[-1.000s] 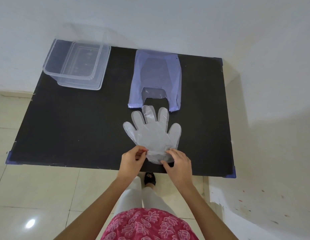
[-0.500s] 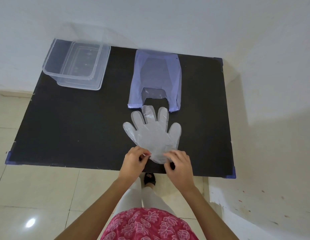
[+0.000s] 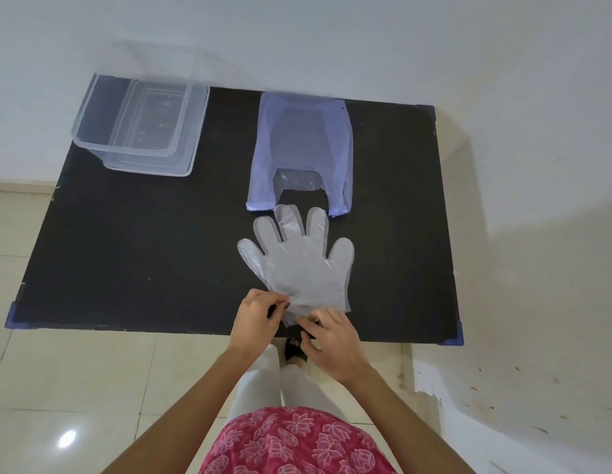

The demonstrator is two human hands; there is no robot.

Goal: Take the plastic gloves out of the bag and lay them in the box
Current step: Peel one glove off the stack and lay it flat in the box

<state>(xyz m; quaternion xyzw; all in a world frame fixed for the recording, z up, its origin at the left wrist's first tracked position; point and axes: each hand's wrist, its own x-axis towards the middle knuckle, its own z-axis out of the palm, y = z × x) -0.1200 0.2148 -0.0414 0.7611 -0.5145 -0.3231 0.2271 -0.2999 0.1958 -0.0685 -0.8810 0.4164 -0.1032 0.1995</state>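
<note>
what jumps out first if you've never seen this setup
A clear plastic glove lies flat mid-table on the black table, its cuff pinched by the left hand and right hand. Behind it lies a bluish bag, and a clear box sits far left.

Glove cuff [image 3: 297, 311] under fingers [image 3: 309, 328]

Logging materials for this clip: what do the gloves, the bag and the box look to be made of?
Gloves: thin, clear, faintly cloudy plastic film; the dark table shows through.
Bag: thin film, lilac-tinted and translucent, lying flat.
Box: rigid clear plastic, glossy; walls stand upright and its base ridges are visible through it.
</note>
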